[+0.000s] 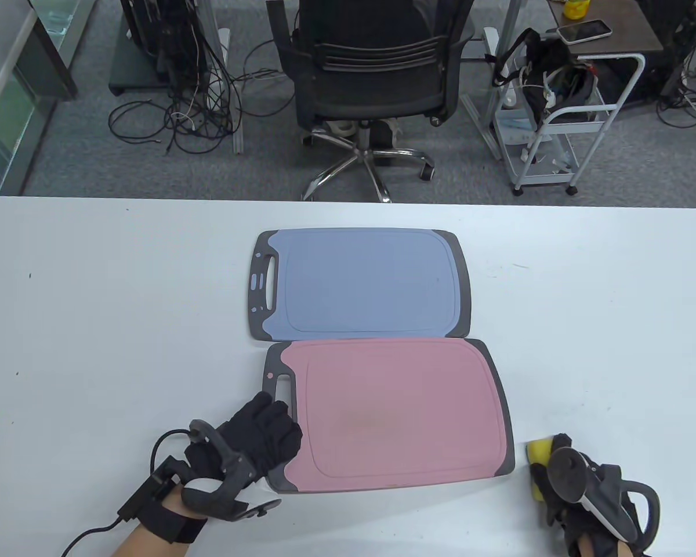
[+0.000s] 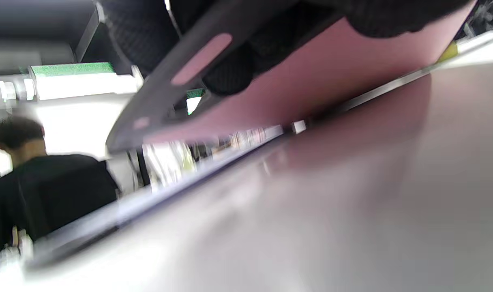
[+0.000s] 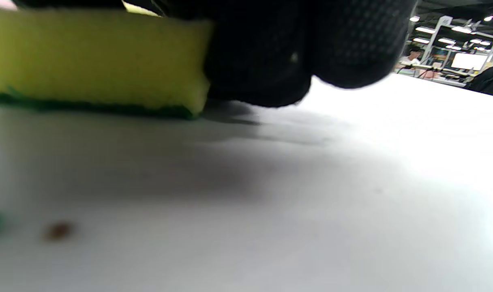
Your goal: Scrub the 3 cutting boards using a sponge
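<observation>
A: Where is the sponge?

B: The yellow sponge (image 1: 538,459) sits on the white table (image 1: 93,325) at about 5 o'clock, just beside the near right corner of the pink cutting board (image 1: 394,415). In the right wrist view its dark green scouring layer lies down against the tabletop.

A: And the right hand?

B: The right hand (image 1: 580,493) is on top of the sponge, gloved fingers (image 3: 271,52) curled round its end, gripping it. Its tracker hides most of the hand from above.

A: The boards?

B: Only two show. The pink one lies at 6 o'clock, nearest the person, handle end toward 9 o'clock. The blue cutting board (image 1: 362,284) lies just beyond it toward 12 o'clock, their long edges touching or nearly so, handle also toward 9.

A: The left hand?

B: The left hand (image 1: 255,444) is at 7 o'clock, holding the pink board's grey handle end. In the left wrist view the fingers (image 2: 230,73) curl under that end, near the handle slot, and the end is tilted up off the table.

A: Anything farther out?

B: Beyond the table at 12 o'clock stands a black office chair (image 1: 371,69); at 1 o'clock a white trolley (image 1: 562,122) holding a dark bag; at 11 o'clock loose cables (image 1: 180,116) on the grey floor.
</observation>
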`<state>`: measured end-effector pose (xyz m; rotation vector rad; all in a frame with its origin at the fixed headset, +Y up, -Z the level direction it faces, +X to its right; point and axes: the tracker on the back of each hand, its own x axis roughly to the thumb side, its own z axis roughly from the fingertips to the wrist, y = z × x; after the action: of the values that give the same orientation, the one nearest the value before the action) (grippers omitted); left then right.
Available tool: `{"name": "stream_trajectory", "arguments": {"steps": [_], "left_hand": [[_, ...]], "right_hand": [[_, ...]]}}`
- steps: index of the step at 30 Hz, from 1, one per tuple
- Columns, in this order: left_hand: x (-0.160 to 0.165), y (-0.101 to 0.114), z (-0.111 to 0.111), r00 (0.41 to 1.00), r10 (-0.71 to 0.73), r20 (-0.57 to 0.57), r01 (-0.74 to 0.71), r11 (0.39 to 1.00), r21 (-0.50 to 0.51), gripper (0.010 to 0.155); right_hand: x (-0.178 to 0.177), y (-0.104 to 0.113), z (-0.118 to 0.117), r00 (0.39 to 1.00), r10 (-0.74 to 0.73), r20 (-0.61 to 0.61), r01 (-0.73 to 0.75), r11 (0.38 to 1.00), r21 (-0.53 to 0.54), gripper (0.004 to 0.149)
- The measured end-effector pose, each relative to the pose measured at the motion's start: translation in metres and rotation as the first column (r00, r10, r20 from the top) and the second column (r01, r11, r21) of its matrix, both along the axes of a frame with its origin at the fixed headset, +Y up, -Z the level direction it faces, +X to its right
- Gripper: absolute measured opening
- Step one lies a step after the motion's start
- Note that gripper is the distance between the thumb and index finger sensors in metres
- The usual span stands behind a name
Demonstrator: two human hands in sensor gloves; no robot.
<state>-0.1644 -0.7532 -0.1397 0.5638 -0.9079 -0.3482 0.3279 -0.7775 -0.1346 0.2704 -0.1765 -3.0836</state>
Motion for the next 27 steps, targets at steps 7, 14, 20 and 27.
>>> {"name": "stream_trajectory", "arguments": {"steps": [7, 14, 20, 27], "left_hand": [[-0.026, 0.051, 0.006, 0.986, 0.149, 0.074, -0.158, 0.978, 0.137, 0.045], [-0.039, 0.072, -0.041, 0.975, 0.219, -0.033, -0.209, 0.958, 0.196, 0.044], [-0.027, 0.081, -0.114, 0.978, 0.197, -0.068, -0.181, 0.965, 0.188, 0.044], [-0.017, 0.073, -0.159, 0.988, 0.141, -0.059, -0.132, 0.982, 0.137, 0.044]], "right_hand": [[0.013, 0.01, -0.002, 0.983, -0.182, 0.016, 0.179, 0.977, 0.113, 0.074], [0.017, 0.014, -0.005, 0.971, -0.239, -0.007, 0.237, 0.96, 0.149, 0.074], [0.02, 0.017, -0.003, 0.968, -0.252, -0.001, 0.249, 0.953, 0.175, 0.074], [0.023, 0.016, -0.003, 0.966, -0.257, 0.014, 0.25, 0.952, 0.177, 0.074]]}}
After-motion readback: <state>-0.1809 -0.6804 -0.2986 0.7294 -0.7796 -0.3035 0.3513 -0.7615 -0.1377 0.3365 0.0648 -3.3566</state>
